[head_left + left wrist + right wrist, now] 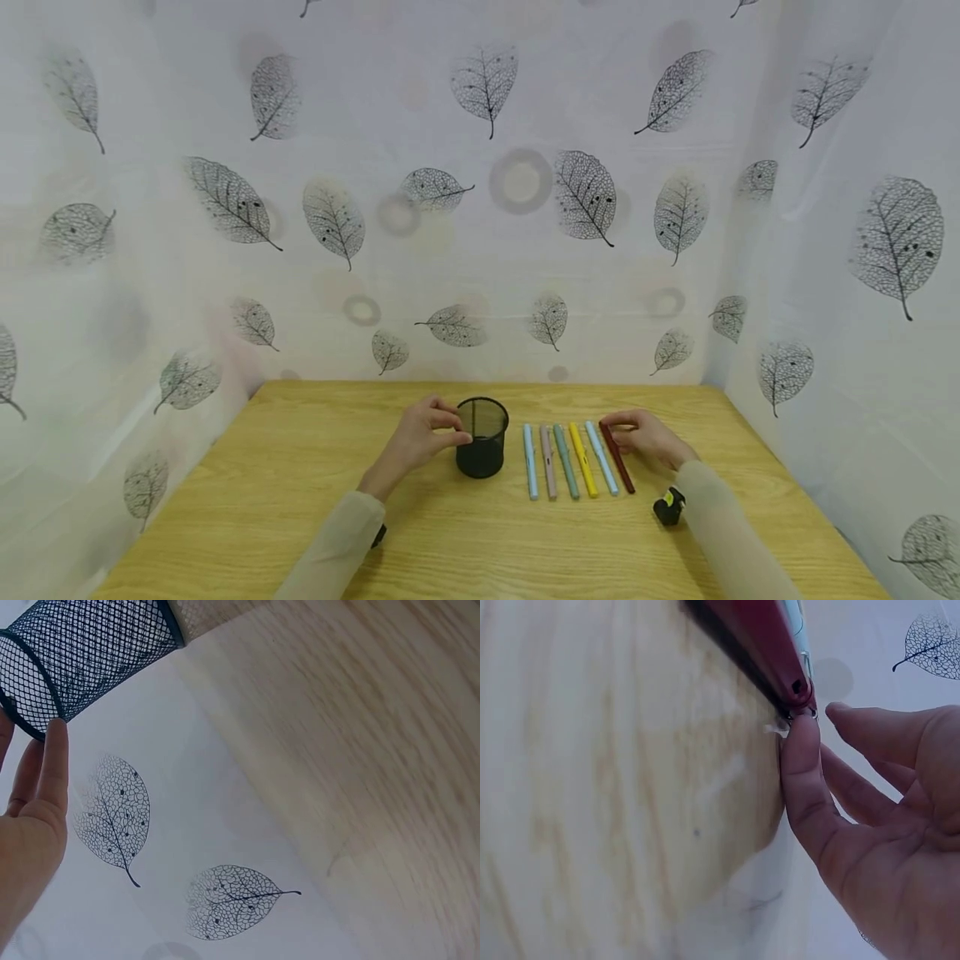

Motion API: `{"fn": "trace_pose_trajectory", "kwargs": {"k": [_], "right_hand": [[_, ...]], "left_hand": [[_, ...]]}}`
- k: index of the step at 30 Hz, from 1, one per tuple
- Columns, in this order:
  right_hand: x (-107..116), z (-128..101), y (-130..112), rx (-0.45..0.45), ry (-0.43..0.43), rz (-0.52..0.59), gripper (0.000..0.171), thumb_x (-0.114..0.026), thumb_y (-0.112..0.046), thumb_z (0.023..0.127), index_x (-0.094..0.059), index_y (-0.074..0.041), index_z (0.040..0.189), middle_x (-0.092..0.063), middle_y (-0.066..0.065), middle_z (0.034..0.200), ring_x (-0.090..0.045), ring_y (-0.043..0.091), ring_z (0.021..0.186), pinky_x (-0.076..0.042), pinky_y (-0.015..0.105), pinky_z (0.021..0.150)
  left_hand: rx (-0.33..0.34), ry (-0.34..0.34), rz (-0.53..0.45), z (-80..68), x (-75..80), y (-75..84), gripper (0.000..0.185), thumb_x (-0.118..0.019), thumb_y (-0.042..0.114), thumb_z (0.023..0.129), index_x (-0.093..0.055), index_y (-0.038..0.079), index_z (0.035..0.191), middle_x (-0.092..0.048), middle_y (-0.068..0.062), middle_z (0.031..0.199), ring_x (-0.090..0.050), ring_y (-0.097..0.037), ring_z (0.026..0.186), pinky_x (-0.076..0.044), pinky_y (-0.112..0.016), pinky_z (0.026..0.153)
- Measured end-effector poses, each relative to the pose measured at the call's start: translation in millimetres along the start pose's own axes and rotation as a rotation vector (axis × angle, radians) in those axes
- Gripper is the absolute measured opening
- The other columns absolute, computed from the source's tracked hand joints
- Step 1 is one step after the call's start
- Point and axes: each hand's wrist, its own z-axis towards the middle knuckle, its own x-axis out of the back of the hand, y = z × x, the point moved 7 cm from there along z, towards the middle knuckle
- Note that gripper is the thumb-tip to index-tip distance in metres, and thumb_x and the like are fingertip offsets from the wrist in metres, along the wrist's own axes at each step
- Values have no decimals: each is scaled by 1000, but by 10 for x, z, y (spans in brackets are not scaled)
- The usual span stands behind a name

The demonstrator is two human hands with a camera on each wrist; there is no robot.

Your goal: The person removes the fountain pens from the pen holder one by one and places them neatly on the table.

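Observation:
A black mesh pen cup (482, 447) stands upright on the wooden table (300, 500). My left hand (448, 425) is at its left side, and in the left wrist view its straight fingers (54, 761) touch the rim of the cup (82, 652). To the right of the cup several pens lie side by side: light blue (529, 461), pinkish (548, 463), green (566, 462), yellow (582, 459), light blue (602, 457) and dark red (618, 458). My right hand (621, 427) is at the far end of the dark red pen (754, 641), one fingertip (801, 739) touching it and the other fingers relaxed.
A white cloth with leaf prints (480, 208) walls the table at the back and both sides. A small black camera (668, 506) sits on my right wrist. Bare wood lies in front of the cup and pens and to the left.

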Motion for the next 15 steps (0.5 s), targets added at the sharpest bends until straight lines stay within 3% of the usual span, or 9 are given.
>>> {"fn": "trace_pose_trajectory", "kwargs": {"k": [7, 15], "right_hand": [[35, -18, -20, -36, 22, 70, 43, -47, -7, 103, -41, 15, 139, -52, 33, 131, -55, 15, 77, -52, 31, 70], [90, -55, -101, -41, 81, -1, 46, -51, -16, 103, -43, 10, 141, -54, 30, 131, -49, 19, 67, -48, 34, 67]], "left_hand": [[47, -14, -7, -4, -15, -13, 7, -82, 28, 79, -75, 24, 77, -61, 7, 96, -60, -15, 96, -52, -29, 80], [33, 2, -16, -28, 13, 7, 8, -81, 31, 80, -75, 27, 78, -62, 8, 98, -59, -15, 99, -52, -32, 82]]}}
